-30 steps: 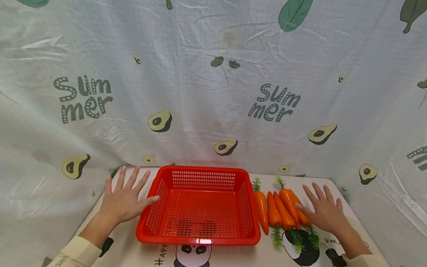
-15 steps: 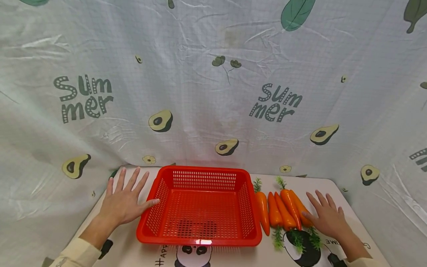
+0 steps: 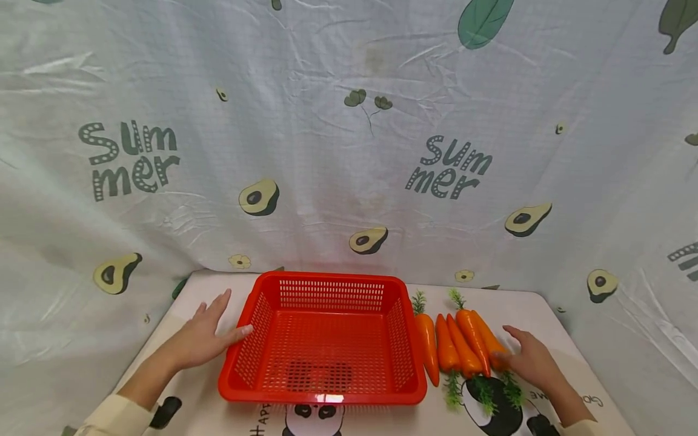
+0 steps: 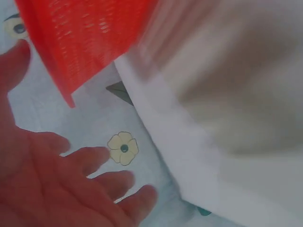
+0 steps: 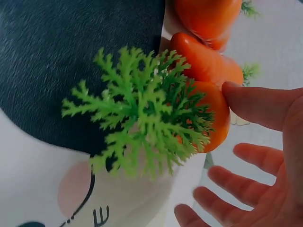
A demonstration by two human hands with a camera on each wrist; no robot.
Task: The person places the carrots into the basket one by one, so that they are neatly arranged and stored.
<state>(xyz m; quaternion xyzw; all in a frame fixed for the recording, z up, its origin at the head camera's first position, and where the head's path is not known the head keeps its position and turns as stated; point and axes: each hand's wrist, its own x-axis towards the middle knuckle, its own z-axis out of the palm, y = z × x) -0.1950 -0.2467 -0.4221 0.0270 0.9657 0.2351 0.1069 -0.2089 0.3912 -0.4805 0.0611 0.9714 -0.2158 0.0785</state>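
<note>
A red plastic basket (image 3: 322, 398) with slotted walls stands in the middle of the table. My left hand (image 3: 199, 339) is beside its left wall in the head view, the thumb overlapping the rim there. The left wrist view shows its palm and spread fingers, with nothing held. Several orange carrots with green leafy tops lie in a row right of the basket. At the rightmost carrot (image 3: 488, 339) is my right hand (image 3: 533, 362), on its right side. In the right wrist view, the thumb tip meets that carrot's thick end near the leaves (image 5: 147, 111), the fingers apart from the thumb.
One carrot (image 3: 428, 348) lies close along the basket's right wall. The white table (image 3: 545, 315) has printed panda drawings and lettering. A pale sheet (image 3: 327, 151) with avocado prints hangs behind it and along the sides.
Both hands have turned from palms down to more edge-on. The left has shifted slightly down and left; the right's thumb and fingers have come in at the rightmost carrot.
</note>
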